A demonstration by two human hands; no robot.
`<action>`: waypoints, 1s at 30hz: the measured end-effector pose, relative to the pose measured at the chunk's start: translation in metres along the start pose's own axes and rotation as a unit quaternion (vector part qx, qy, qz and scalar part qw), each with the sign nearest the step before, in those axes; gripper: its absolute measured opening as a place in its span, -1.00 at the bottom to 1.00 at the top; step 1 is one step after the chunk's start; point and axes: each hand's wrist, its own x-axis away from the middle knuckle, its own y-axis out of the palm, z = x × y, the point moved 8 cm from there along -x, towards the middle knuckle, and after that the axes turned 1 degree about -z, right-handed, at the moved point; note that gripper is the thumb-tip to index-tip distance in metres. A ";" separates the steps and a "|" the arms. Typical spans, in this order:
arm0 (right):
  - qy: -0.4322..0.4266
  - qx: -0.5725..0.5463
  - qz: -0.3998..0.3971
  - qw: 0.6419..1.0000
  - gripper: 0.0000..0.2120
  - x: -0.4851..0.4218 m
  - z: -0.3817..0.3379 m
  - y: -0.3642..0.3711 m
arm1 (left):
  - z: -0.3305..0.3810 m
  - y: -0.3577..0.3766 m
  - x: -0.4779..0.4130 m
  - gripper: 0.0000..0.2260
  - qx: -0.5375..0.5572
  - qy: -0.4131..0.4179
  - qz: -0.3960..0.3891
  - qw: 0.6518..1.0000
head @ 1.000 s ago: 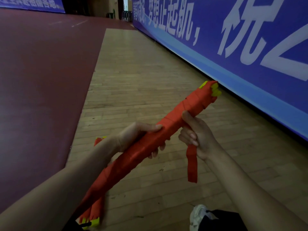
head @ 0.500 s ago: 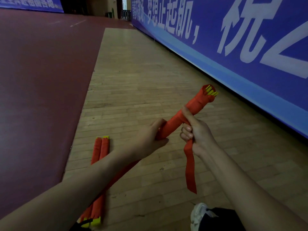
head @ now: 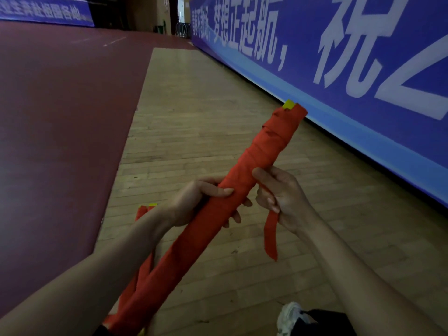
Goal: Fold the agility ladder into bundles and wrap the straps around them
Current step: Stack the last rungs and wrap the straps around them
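Head: left hand grips one bundle; right hand, one strap.

We looked down on a pale wooden plank floor that ran alongside a long blue banner with white characters and met the banner's foot. On the side far from the banner, the planks gave way to a smooth dark red court surface. Well apart from the banner, near that seam, a flat orange fabric-wrapped bundle with a yellow tip lay on the planks, partly hidden from us. Nearer the banner, at the lower edge, a white sports shoe rested on the wood.
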 end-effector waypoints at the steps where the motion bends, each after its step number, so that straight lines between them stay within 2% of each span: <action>1: -0.002 0.005 -0.009 1.000 -0.79 0.001 -0.001 0.000 | 0.000 0.002 0.000 -0.71 0.010 -0.005 -0.010 1.000; 7: -0.021 0.040 -0.093 0.995 -0.82 0.005 -0.009 0.009 | 0.000 0.017 0.006 -0.60 0.085 -0.033 -0.122 0.988; 9: -0.008 0.046 -0.117 0.992 -0.74 0.007 -0.009 0.013 | -0.003 0.024 0.008 -0.62 0.118 -0.054 -0.167 0.977; 11: 0.003 0.035 -0.123 0.992 -0.68 0.009 -0.008 0.016 | -0.006 0.029 0.009 -0.64 0.149 -0.067 -0.210 0.964; 13: -0.001 0.006 -0.107 0.994 -0.79 0.009 -0.006 0.016 | -0.008 0.029 0.007 -0.64 0.158 -0.070 -0.215 0.961; 15: 0.000 -0.012 -0.072 0.997 -0.89 0.007 -0.003 0.012 | -0.010 0.025 0.003 -0.61 0.136 -0.067 -0.173 0.973; 17: 0.008 -0.025 -0.049 0.998 -0.82 0.006 -0.002 0.009 | -0.010 0.018 -0.001 -0.54 0.090 -0.057 -0.101 0.989; 19: 0.018 -0.034 -0.023 0.999 -0.86 0.005 -0.003 0.007 | -0.007 0.014 -0.003 -0.52 0.020 -0.039 -0.031 0.999; 21: 0.033 -0.024 0.013 0.999 -0.75 0.002 -0.001 0.001 | -0.005 0.012 -0.004 -0.55 -0.085 -0.015 0.032 0.996; 24: 0.042 -0.025 0.059 0.997 -0.72 -0.002 0.005 -0.006 | -0.002 0.009 -0.003 -0.46 -0.248 0.039 0.116 0.961; 28: 0.050 -0.035 0.078 0.995 -0.75 -0.005 0.007 -0.011 | 0.009 0.013 0.000 -0.48 -0.368 0.164 0.156 0.902; 30: 0.046 -0.027 0.079 0.995 -0.77 -0.005 0.004 -0.013 | 0.015 0.014 0.001 -0.52 -0.395 0.204 0.169 0.880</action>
